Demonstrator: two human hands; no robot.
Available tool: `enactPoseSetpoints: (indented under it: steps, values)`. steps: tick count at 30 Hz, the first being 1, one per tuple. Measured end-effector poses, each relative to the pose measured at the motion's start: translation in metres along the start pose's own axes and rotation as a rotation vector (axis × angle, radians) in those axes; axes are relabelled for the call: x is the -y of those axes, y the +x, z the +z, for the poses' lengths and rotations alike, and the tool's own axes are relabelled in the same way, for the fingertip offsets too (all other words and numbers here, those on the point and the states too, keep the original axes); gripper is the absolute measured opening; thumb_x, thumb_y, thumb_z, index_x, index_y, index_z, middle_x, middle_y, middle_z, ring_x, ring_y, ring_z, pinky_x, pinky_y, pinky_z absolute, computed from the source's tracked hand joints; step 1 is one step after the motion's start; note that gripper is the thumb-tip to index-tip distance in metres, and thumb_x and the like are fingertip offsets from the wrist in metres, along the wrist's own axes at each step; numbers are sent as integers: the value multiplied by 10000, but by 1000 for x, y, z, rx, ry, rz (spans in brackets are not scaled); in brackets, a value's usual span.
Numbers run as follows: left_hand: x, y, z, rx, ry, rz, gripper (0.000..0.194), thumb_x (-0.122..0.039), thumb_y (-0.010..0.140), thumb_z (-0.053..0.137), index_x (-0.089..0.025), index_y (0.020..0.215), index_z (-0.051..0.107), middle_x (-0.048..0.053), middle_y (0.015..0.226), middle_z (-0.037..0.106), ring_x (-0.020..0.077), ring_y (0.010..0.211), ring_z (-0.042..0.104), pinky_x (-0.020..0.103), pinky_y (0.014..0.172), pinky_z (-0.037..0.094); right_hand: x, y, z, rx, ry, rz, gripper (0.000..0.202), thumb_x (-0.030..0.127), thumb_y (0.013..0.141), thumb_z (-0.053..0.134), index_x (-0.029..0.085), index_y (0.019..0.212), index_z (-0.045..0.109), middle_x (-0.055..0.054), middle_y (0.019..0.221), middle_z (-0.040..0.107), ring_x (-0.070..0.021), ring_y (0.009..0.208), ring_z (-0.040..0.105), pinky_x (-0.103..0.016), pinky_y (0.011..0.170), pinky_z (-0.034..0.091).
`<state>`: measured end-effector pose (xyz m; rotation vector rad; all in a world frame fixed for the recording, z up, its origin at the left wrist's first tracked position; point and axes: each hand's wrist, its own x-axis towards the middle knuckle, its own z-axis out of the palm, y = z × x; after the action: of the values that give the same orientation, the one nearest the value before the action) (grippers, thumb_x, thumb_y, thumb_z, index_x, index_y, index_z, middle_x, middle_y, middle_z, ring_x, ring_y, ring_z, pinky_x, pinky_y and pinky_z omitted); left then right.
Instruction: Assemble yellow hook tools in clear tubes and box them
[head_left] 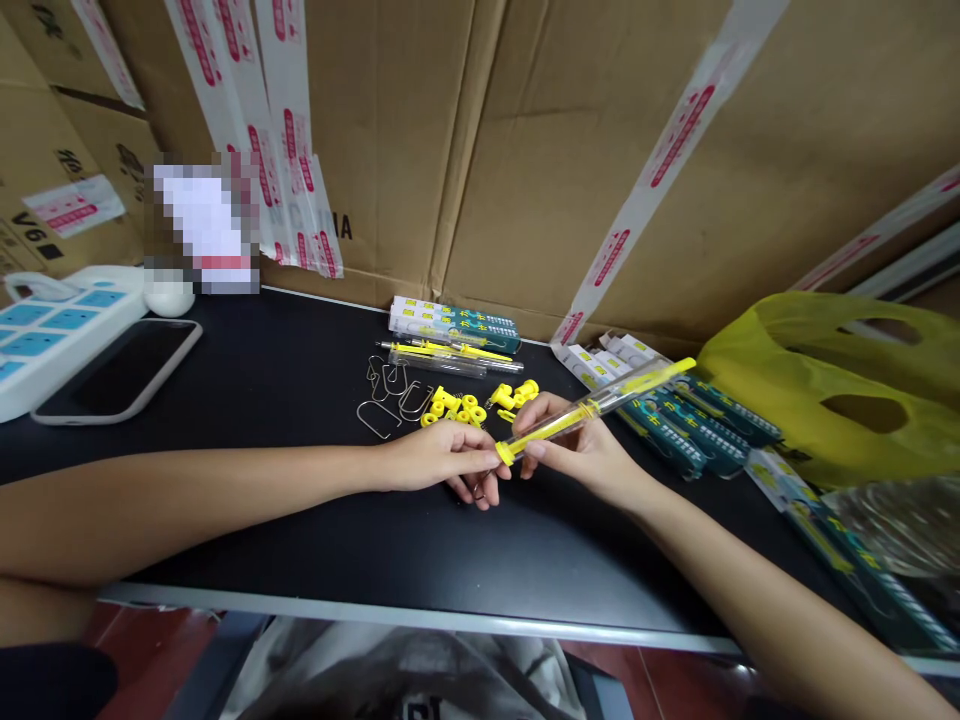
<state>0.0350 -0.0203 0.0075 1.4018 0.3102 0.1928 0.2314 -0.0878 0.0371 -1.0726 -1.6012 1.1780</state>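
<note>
A tubular spring scale (559,425), a clear tube with a yellow rod inside, slants up to the right above the table. My right hand (581,455) is closed around the lower part of the tube. With fingers and thumb, my left hand (450,455) pinches the yellow cap (505,453) at its lower end. A bit of metal wire (478,492) shows by my left fingertips. Behind my hands lie yellow plastic caps (457,408), bent wire hooks (379,418) and more clear tubes with yellow rods (442,357).
Small printed boxes lie at the back (450,320) and to the right (667,425). A yellow plastic bag (810,370) is at the far right. On the left are a phone (124,370) and a power strip (75,320). Cardboard (525,150) stands behind the black table (300,540).
</note>
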Motion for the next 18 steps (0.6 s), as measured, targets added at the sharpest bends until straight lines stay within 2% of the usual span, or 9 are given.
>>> enactPoseSetpoints:
  steps: [10, 18]
  values:
    - [1, -3, 2, -19, 17, 15, 406, -528, 775, 607, -125, 803, 570, 38, 699, 670, 112, 625, 632, 234, 605, 475, -7, 0, 5, -23, 0, 10, 307, 355, 700, 744, 162, 860, 566, 3, 708, 607, -104, 525, 596, -245, 503, 539]
    - [2, -3, 3, -33, 59, 6, 442, -564, 777, 579, -125, 816, 541, 19, 677, 638, 101, 601, 614, 225, 577, 480, -8, 2, 6, -19, 11, 10, 291, 364, 745, 702, 155, 874, 545, 7, 695, 594, -92, 518, 579, -240, 502, 533]
